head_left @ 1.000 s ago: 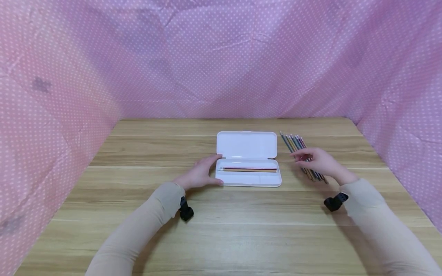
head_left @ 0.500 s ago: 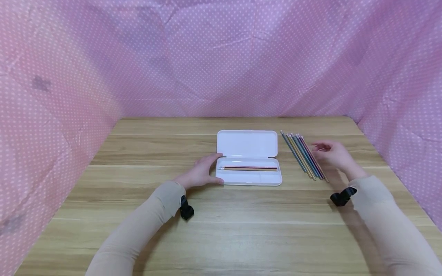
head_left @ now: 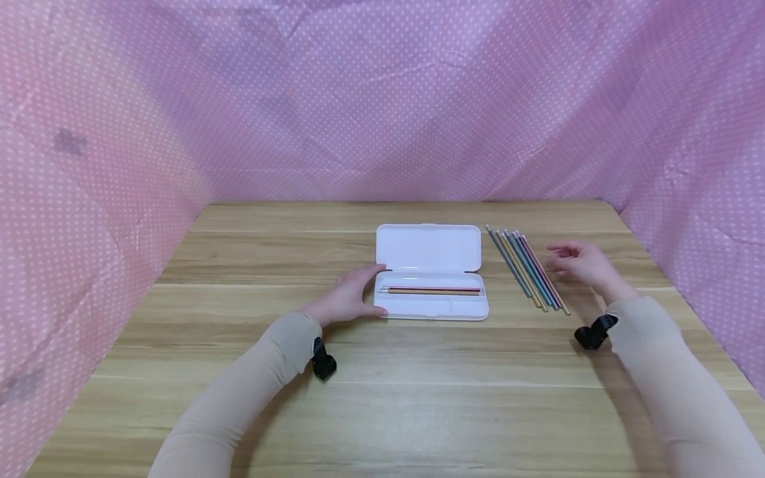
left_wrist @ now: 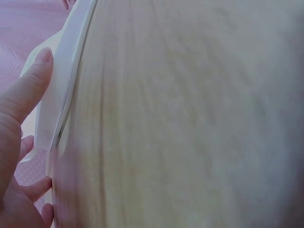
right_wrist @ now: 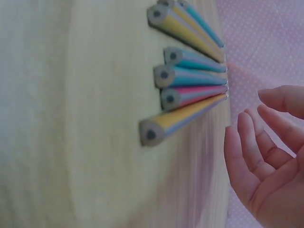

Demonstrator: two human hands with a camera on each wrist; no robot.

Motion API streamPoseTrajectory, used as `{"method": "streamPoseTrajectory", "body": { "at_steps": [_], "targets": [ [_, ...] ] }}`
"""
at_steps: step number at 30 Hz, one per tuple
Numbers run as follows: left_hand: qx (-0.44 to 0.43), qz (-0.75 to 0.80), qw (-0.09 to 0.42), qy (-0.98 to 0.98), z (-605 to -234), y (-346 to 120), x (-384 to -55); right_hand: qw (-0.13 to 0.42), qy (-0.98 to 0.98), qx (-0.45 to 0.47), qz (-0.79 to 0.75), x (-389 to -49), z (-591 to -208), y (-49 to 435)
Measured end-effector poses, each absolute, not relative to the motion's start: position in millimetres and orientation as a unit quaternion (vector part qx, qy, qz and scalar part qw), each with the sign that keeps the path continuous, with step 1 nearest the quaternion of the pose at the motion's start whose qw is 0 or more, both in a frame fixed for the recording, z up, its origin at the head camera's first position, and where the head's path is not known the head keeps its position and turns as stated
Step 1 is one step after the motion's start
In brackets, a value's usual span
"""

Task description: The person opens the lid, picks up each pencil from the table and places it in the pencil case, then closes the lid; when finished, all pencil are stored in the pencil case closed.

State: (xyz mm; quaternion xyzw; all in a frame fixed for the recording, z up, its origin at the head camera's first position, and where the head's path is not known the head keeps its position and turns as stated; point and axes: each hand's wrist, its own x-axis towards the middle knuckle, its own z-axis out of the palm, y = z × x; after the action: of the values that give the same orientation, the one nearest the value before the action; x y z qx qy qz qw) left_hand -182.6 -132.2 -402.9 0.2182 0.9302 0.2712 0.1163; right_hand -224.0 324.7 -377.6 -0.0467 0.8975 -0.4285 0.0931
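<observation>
A white pencil case point(head_left: 422, 307) lies open on the table with its lid point(head_left: 427, 247) folded back. Inside the case are a red pencil and a yellow pencil point(head_left: 433, 292), side by side. My left hand point(head_left: 346, 299) holds the left end of the case, thumb at the front corner and fingers at the back. In the left wrist view the thumb point(left_wrist: 35, 83) lies against the white side wall. Several unsharpened pencils point(head_left: 526, 269) lie fanned on the table right of the case. My right hand point(head_left: 580, 265) hovers just right of them, holding nothing, fingers loosely bent.
Pink polka-dot cloth point(head_left: 382, 99) hangs behind and along both sides of the wooden table point(head_left: 406, 385). Black wrist cameras point(head_left: 324, 362) sit under both cuffs.
My right hand has moved from over the loose pencils to their right side, uncovering them. My left hand has stayed at the case.
</observation>
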Motion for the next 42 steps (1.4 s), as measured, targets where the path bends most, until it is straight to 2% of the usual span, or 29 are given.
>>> {"method": "streamPoseTrajectory", "body": {
  "at_steps": [8, 27, 42],
  "targets": [
    [0.228, 0.273, 0.111, 0.928, -404, -133, -183, 0.138, 0.893, -0.04, -0.426, -233, -377, 328],
    [0.229, 0.278, 0.11, 0.926, -403, -133, -183, 0.138, 0.937, -0.043, -0.319, -245, -384, 327],
    [0.229, 0.272, 0.108, 0.928, -405, -134, -185, 0.137, 0.937, -0.064, -0.315, -252, -390, 322]
  ]
}}
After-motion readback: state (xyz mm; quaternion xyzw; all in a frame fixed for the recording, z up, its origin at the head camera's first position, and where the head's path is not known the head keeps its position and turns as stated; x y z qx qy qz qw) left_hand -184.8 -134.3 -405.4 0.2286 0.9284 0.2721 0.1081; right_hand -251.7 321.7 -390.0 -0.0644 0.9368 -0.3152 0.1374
